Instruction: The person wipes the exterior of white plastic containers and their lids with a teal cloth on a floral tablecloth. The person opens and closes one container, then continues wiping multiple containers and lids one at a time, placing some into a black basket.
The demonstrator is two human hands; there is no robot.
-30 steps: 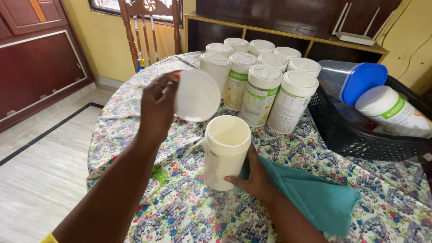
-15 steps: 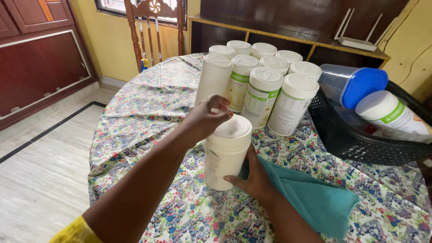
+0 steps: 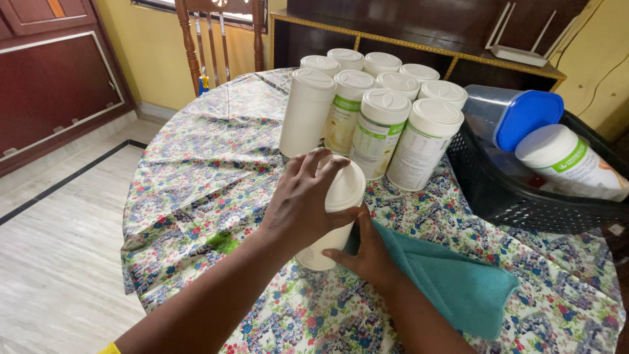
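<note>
A cream plastic canister (image 3: 325, 244) stands on the floral tablecloth (image 3: 196, 190) near the table's front. Its white lid (image 3: 346, 187) sits on top. My left hand (image 3: 303, 200) is wrapped over the lid and the canister's upper part. My right hand (image 3: 367, 252) holds the canister's lower right side, resting on a teal cloth (image 3: 452, 278). The canister's front is mostly hidden behind my left hand.
Several lidded white canisters (image 3: 377, 131) stand grouped at the table's back. A black basket (image 3: 524, 190) on the right holds a blue-lidded container (image 3: 524, 118) and a lying canister (image 3: 567, 157). A wooden chair (image 3: 219, 39) and dark shelf with a white router (image 3: 517, 52) stand behind.
My left hand brought the white lid down from the air onto the open canister, then closed over its top. My right hand stayed on the canister's side.
</note>
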